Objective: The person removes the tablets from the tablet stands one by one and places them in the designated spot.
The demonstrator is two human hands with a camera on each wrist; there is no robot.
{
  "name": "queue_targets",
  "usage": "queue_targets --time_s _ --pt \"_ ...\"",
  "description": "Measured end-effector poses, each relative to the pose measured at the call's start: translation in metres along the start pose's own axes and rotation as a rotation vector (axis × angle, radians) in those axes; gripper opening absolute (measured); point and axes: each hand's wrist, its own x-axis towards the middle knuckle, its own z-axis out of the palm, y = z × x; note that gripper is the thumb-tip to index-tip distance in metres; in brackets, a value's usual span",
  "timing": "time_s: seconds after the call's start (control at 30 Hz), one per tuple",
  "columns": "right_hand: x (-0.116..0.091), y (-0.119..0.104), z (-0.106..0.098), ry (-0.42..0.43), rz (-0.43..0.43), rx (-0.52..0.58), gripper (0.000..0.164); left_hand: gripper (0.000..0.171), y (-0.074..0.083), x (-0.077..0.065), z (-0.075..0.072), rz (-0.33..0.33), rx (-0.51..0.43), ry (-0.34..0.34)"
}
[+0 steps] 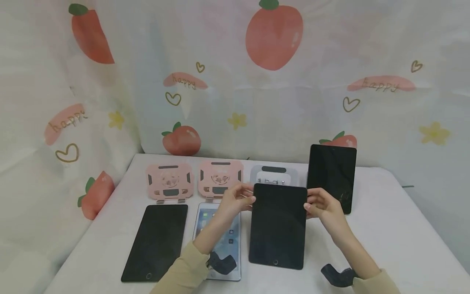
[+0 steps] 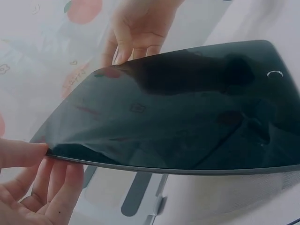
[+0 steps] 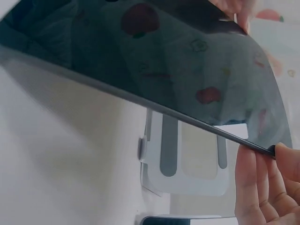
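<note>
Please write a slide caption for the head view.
Left hand and right hand grip a black-screened tablet by opposite edges.

Before you and at your left hangs a pale pastel sheet [image 1: 293,106], printed with red peaches [image 1: 274,37], yellow flowers [image 1: 435,133] and brown hearts [image 1: 351,104]; your white, flat-topped table [image 1: 396,228] stands near it, in soft light.

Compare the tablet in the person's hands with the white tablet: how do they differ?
The held tablet has a black border and dark screen; the white tablet has a white border and a lit screen with icons.
The held tablet is tilted, gripped by the left hand and right hand; the white tablet lies on the table.
Both are rectangular.
</note>
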Motion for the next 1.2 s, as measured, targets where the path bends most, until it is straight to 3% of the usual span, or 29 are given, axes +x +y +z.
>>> queue_targets --time_s 0.13,0.47,0.87,1.2 --pt "0.001 0.002 0.004 -0.028 0.017 0.022 0.035 0.027 -0.004 0.0 -0.004 -0.045 -0.006 0.018" --pt "-0.002 0.008 0.006 -0.062 0.073 0.032 0.035 0.029 -0.01 0.001 -0.007 -0.12 -0.011 -0.022" --pt "-0.002 0.02 0.01 -0.119 0.184 0.009 0.042 0.027 -0.026 0.003 -0.007 -0.14 -0.007 -0.051" --pt "-0.002 0.027 0.016 -0.119 0.25 -0.002 0.041 0.024 -0.037 0.0 -0.003 -0.105 0.098 -0.027"
